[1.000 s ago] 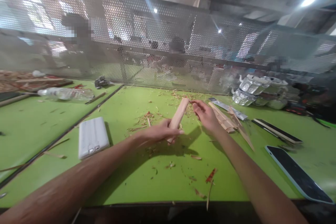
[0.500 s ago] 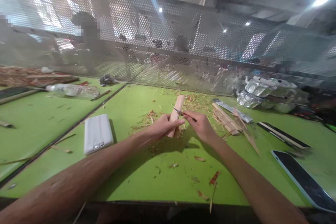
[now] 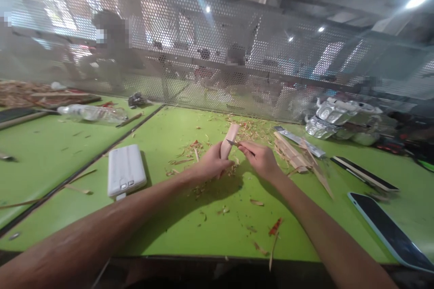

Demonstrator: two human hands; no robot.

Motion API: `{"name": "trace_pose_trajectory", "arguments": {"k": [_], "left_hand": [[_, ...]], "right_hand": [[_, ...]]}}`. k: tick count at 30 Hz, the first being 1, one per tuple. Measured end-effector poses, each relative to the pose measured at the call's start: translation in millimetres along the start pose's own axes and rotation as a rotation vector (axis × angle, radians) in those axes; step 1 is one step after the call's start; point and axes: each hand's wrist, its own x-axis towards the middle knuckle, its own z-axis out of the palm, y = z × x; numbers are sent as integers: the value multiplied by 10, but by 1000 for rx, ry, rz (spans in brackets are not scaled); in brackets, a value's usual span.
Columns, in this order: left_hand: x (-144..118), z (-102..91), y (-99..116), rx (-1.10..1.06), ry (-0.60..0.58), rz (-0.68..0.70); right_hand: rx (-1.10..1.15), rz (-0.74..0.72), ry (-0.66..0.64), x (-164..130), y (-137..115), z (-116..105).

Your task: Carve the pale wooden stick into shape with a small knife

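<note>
Wood strip in hand above the tabletop, knife at its face.
Left hand: grip clenched around the strip's lower part, upper end protruding, tilted. Right hand: grip grasping the knife, blade pointing left across the strip; firm contact cannot be confirmed. Shavings lie scattered beyond; wood offcuts right of the right hand; white power bank left.

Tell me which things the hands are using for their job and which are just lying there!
In use:
wood, in the left hand
knife, in the right hand

Probably just lying about:
phone
power bank
bottle
</note>
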Motion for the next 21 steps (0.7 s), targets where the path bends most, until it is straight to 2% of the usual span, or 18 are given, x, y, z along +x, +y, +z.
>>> {"name": "trace_pose_trajectory", "arguments": {"k": [6, 8, 11, 14, 17, 21], "left_hand": [[-36, 31, 20, 80, -24, -42], [-82, 63, 33, 119, -80, -43], [-134, 114, 44, 141, -219, 19], [-128, 115, 55, 131, -222, 16], [-76, 60, 63, 148, -106, -45], [0, -5, 37, 134, -18, -58]], "right_hand": [[-57, 42, 48, -4, 138, -30], [-90, 125, 85, -11, 290, -77], [-155, 326, 127, -29, 549, -171], [-123, 476, 162, -31, 654, -236], [18, 445, 151, 0, 499, -226], [162, 262, 41, 32, 116, -123]]}}
